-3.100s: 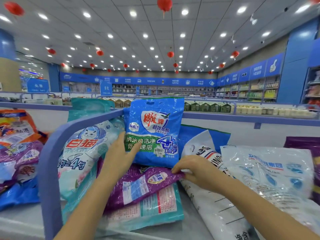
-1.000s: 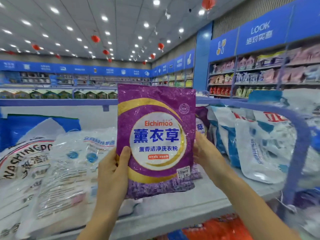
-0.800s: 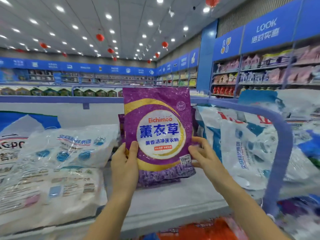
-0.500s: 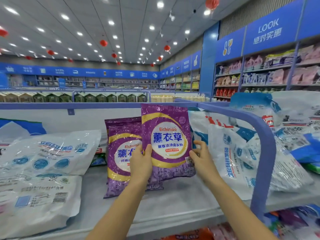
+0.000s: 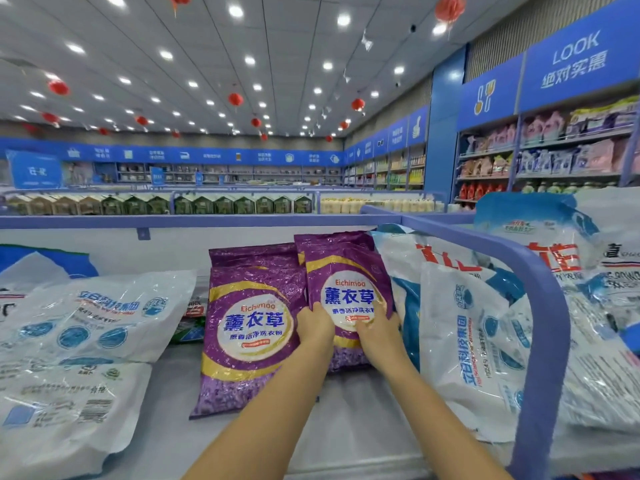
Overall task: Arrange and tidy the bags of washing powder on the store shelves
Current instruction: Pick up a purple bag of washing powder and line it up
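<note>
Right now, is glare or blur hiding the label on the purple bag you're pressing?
Head view: label on the right purple bag reads sharply; both hands cover its lower edge. Glare streaks the clear white bags. Wide-angle bends the blue rail.

Large shop interior. White panelled ceiling (image 5: pixel 277 46) set with rows of round recessed lights (image 5: pixel 235 11); red paper lanterns (image 5: pixel 235 98) hang from it. Blue signage band (image 5: pixel 207 155) runs along the far wall above stocked shelving, continuing down the right wall. Near right, a blue panel reading "LOOK" (image 5: pixel 578 60) tops shelves of pink and purple packs (image 5: pixel 568 147). Blue pillar (image 5: pixel 445 126) beside them. Mid-distance, a low lavender-blue rail (image 5: pixel 173 220) fronts what look like small green cartons (image 5: pixel 221 204).
</note>
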Demonstrator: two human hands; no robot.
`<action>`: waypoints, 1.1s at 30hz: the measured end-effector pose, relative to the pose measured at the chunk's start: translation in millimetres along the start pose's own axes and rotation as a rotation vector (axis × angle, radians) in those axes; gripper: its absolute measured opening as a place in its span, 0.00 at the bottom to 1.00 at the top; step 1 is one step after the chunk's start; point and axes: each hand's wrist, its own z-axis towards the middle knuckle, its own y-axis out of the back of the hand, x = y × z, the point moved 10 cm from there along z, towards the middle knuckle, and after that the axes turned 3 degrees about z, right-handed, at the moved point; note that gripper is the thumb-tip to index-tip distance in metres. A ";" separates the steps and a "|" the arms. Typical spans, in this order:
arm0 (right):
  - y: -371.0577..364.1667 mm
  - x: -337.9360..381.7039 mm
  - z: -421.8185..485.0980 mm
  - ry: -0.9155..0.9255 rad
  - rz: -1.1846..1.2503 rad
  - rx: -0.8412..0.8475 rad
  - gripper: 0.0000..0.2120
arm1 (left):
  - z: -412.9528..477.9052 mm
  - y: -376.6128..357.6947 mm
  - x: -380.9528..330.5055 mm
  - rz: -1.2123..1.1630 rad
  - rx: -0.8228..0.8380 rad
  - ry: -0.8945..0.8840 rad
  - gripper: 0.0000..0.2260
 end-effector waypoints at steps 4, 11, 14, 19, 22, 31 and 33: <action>-5.2 2.0 3.6 0.048 -0.174 -0.054 0.29 | 4.3 0.5 4.4 0.047 -0.135 -0.052 0.17; -7.0 6.9 27.0 0.160 -0.310 -0.088 0.32 | 8.7 0.1 -1.1 0.019 -0.247 -0.199 0.17; -5.4 5.6 26.8 0.186 -0.328 -0.117 0.32 | 6.3 -6.3 -4.8 0.097 -0.202 -0.245 0.21; 3.8 17.7 16.6 0.237 -0.316 -0.145 0.32 | -2.4 -13.9 -21.7 0.315 -0.077 -0.334 0.30; 14.2 38.3 5.7 0.336 -0.355 -0.157 0.28 | -16.5 -15.2 -41.3 0.396 -0.002 -0.397 0.33; -34.6 58.0 -34.0 0.263 -0.024 0.419 0.20 | -66.0 115.4 -91.0 0.706 -0.063 -0.759 0.10; -62.8 57.0 -44.0 0.249 -0.082 0.531 0.28 | -57.7 149.7 -80.2 0.916 -0.139 -0.690 0.07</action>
